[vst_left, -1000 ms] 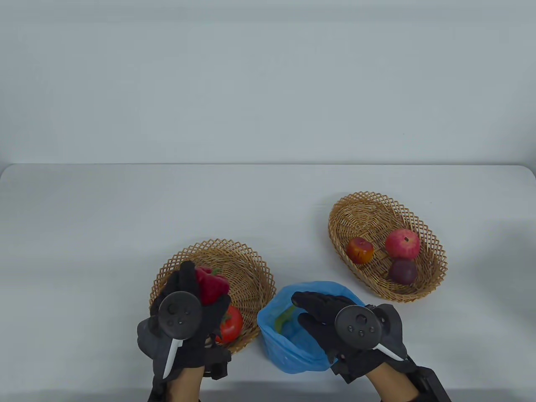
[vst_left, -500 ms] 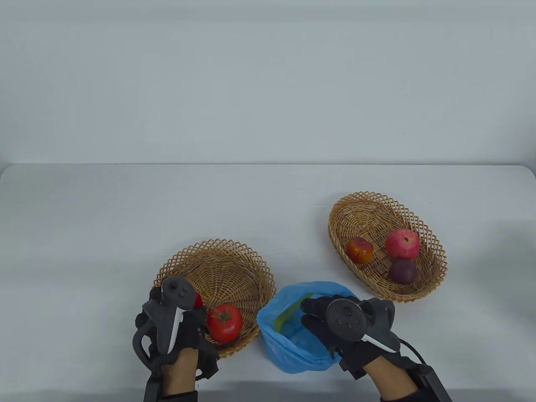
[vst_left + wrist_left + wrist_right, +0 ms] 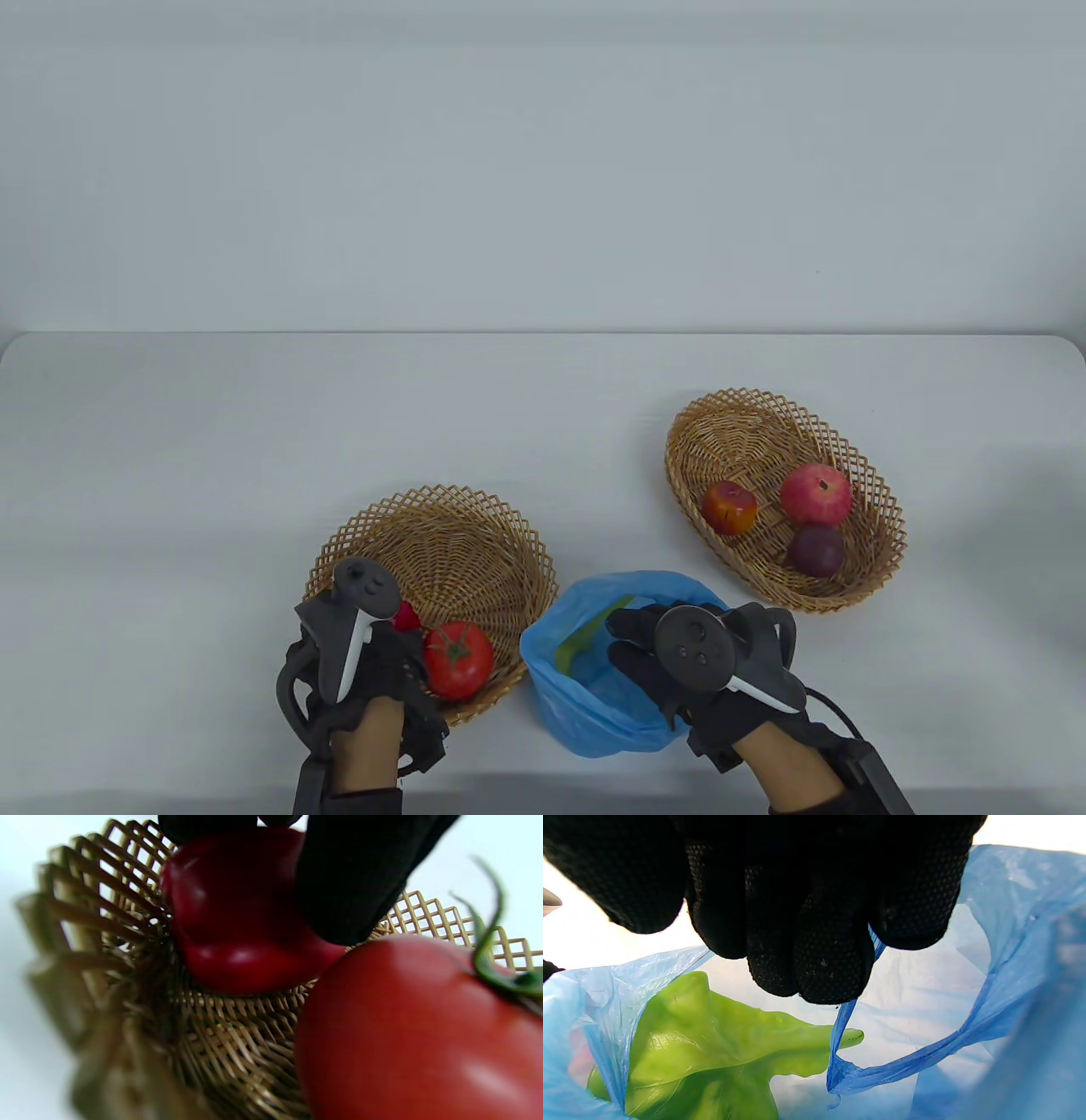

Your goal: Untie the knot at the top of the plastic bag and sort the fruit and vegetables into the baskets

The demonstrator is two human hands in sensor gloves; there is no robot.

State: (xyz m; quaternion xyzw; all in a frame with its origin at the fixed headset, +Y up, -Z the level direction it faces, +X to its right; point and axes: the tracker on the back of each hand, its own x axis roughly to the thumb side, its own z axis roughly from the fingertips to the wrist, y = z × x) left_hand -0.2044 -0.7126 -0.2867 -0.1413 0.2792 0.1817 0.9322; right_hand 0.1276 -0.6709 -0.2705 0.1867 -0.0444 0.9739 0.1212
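Left hand (image 3: 361, 649) grips the pepper (image 3: 237, 916) beside the tomato (image 3: 458, 660) – veg together; right hand (image 3: 679, 658) pinches the bag (image 3: 585, 713) open.

White table (image 3: 254, 424), 2 wicker baskets (image 3: 441, 543) (image 3: 747, 424), blue bag (image 3: 585, 722)

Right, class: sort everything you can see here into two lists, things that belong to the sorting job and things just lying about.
Part of the job:
- blue bag
- green pepper inside it
- left basket, with tomato
- red pepper in the left hand
- right basket holding three fruits
- right hand

Just lying about:
- nothing apart from the table
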